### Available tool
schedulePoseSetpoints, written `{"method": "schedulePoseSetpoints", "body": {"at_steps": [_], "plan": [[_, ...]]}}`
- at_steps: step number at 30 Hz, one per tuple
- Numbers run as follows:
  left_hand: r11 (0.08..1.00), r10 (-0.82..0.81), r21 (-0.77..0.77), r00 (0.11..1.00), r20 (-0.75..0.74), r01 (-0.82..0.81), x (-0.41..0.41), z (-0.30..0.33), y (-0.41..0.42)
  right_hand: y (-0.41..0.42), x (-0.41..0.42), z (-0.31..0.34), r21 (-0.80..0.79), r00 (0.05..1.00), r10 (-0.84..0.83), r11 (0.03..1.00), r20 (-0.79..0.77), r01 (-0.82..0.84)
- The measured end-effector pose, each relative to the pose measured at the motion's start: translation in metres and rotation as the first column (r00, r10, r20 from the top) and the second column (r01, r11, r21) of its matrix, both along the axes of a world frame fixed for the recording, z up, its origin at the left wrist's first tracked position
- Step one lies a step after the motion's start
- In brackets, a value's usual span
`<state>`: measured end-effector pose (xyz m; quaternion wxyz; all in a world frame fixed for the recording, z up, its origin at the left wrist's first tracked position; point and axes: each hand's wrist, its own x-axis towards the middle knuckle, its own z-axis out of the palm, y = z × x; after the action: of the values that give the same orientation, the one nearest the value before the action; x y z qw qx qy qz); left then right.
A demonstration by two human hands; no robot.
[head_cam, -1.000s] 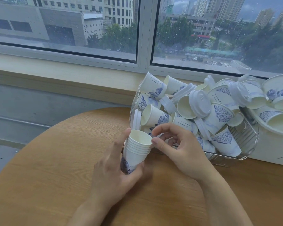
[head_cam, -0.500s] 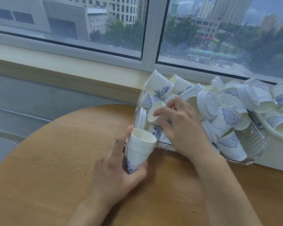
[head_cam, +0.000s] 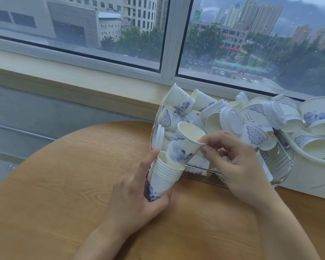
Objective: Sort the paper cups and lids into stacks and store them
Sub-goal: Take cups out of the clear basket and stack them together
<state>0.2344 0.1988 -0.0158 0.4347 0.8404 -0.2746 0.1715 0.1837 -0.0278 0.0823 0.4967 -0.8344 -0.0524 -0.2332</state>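
My left hand (head_cam: 137,196) grips a stack of several nested white paper cups (head_cam: 163,175) with blue print, tilted just above the wooden table. My right hand (head_cam: 235,166) pinches the rim of a single white-and-blue cup (head_cam: 184,145), whose base sits in the mouth of the stack. Behind them a clear ribbed tray (head_cam: 281,166) holds a jumble of several loose cups and white plastic lids (head_cam: 231,121).
A white bin (head_cam: 308,177) with more cups stands at the right, against the tray. The round wooden table (head_cam: 64,184) ends at a curved edge on the left. A window sill (head_cam: 83,85) and window run behind.
My right hand reached into the tray, took hold of one cup and brought it back to the mouth of the stack. My left hand kept the stack in place.
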Motion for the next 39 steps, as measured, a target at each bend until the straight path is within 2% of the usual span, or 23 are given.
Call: {"method": "schedulePoseSetpoints", "body": {"at_steps": [6, 14, 26, 30, 32, 33, 35, 39], "plan": [[0.998, -0.051, 0.040, 0.998, 0.022, 0.050, -0.001, -0.004, -0.003, 0.005, -0.007, -0.022, -0.052, 0.995, 0.023, 0.998, -0.094, -0.028], [0.999, -0.048, -0.004, 0.998, 0.034, 0.048, -0.002, -0.003, -0.004, 0.004, -0.006, -0.031, -0.036, 0.983, 0.053, 0.998, -0.175, -0.060], [0.998, -0.055, -0.023, 0.998, 0.032, 0.055, 0.000, -0.006, -0.003, 0.003, -0.004, -0.040, -0.026, 0.971, 0.122, 0.991, -0.207, -0.130], [0.998, -0.049, -0.043, 0.999, -0.001, 0.049, -0.001, -0.006, -0.004, 0.003, -0.004, -0.039, 0.053, 0.979, 0.067, 0.997, -0.193, -0.058], [0.997, -0.056, -0.051, 0.998, -0.015, 0.055, -0.001, -0.006, -0.005, 0.002, -0.003, -0.039, -0.035, 0.988, -0.055, 0.998, -0.147, 0.050], [0.997, -0.059, -0.049, 0.998, -0.019, 0.058, -0.001, -0.006, -0.006, 0.001, -0.002, -0.040, -0.152, 0.985, -0.142, 0.980, -0.103, 0.125], [0.996, -0.069, -0.050, 0.997, -0.026, 0.068, -0.002, -0.005, -0.006, 0.001, 0.000, -0.042, -0.397, 0.961, -0.278, 0.882, -0.002, 0.254], [0.997, -0.070, -0.036, 0.997, -0.015, 0.069, -0.003, -0.004, -0.007, 0.000, 0.006, -0.043, -0.606, 0.946, -0.321, 0.745, 0.040, 0.279]]}}
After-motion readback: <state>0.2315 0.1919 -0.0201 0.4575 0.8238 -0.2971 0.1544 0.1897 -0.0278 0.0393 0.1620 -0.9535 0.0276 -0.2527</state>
